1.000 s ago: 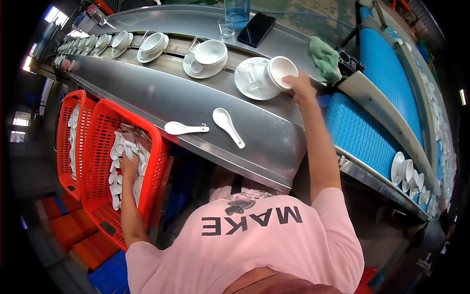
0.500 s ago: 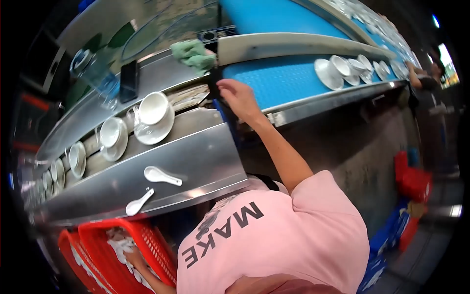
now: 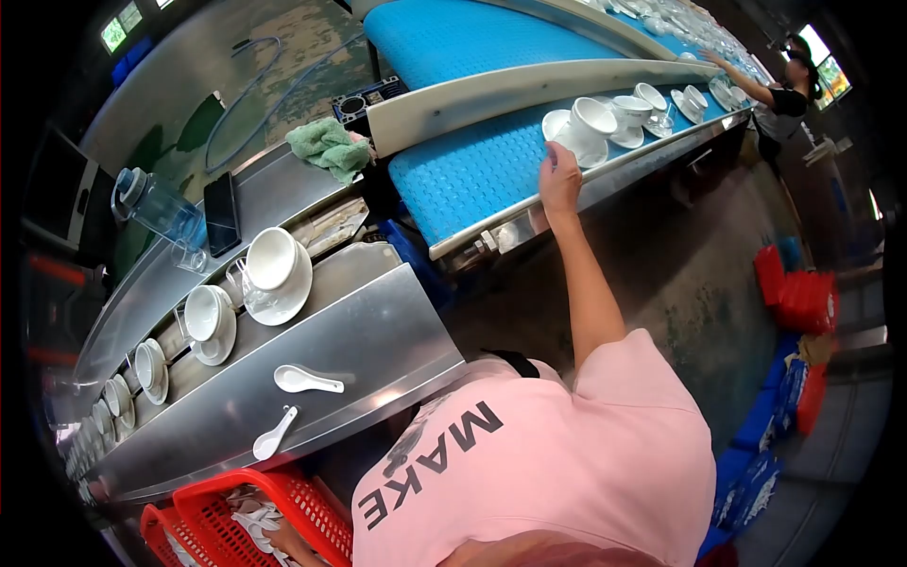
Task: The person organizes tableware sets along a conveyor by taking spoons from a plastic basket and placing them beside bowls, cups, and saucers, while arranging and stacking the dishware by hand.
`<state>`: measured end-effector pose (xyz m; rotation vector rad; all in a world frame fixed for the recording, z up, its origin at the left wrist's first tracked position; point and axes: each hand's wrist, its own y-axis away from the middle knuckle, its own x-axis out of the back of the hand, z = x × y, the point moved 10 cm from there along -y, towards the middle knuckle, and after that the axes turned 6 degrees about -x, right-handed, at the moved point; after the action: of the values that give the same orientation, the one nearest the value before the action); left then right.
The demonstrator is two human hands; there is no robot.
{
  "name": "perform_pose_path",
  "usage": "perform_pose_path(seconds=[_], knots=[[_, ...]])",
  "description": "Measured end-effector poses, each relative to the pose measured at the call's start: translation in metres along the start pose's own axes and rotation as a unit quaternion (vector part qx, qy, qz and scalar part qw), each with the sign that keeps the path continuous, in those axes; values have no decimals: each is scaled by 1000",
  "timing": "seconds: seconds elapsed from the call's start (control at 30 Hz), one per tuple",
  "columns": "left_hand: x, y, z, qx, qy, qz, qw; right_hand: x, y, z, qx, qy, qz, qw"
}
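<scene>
My right hand (image 3: 560, 180) is stretched out over the blue belt, its fingers pinched at the near rim of a white saucer (image 3: 590, 154). A white cup (image 3: 594, 115) rests tilted on that saucer. Low on the left, my left hand (image 3: 289, 542) reaches into a red basket (image 3: 309, 500) among white spoons (image 3: 253, 522); its fingertips are hidden there. One white spoon (image 3: 304, 380) lies on the steel ledge (image 3: 397, 331), and a second spoon (image 3: 274, 435) lies below it, near the edge.
Several cup-and-saucer sets, such as this cup (image 3: 271, 258), line the narrow left track. Behind them are a phone (image 3: 222, 215), a water bottle (image 3: 156, 203) and a green cloth (image 3: 328, 149). Another person (image 3: 789, 99) reaches over the belt (image 3: 453, 180) farther along.
My right hand has moved right, from the gap at the belt's end to the nearest saucer. My left hand stays in the basket. The view has shifted, and the cup sets sit nearer on the belt.
</scene>
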<state>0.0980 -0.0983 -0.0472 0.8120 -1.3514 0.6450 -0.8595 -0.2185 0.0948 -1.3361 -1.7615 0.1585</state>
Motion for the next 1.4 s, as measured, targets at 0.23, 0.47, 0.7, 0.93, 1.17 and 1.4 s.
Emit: perform_pose_path(seconds=[0.23, 0.47, 0.7, 0.93, 1.17, 1.4], knots=[[-1, -4, -3, -4, 2, -1, 1000, 7, 3, -14, 37, -63, 6, 997], [-1, -2, 9, -4, -2, 1, 1000, 41, 115, -113, 298, -182, -112, 930], [-6, -4, 16, -12, -4, -2, 1000, -66, 285, -117, 312, -112, -427, 841], [-8, -10, -6, -6, 0, -10, 1000, -147, 336, -96, 50, -328, -625, 707], [-16, -16, -15, -3, 8, -21, 1000, -199, 379, -56, -29, -240, -683, 689], [-5, -11, -9, -26, 6, 3, 1000, -108, 296, -130, 16, -205, -556, 806]])
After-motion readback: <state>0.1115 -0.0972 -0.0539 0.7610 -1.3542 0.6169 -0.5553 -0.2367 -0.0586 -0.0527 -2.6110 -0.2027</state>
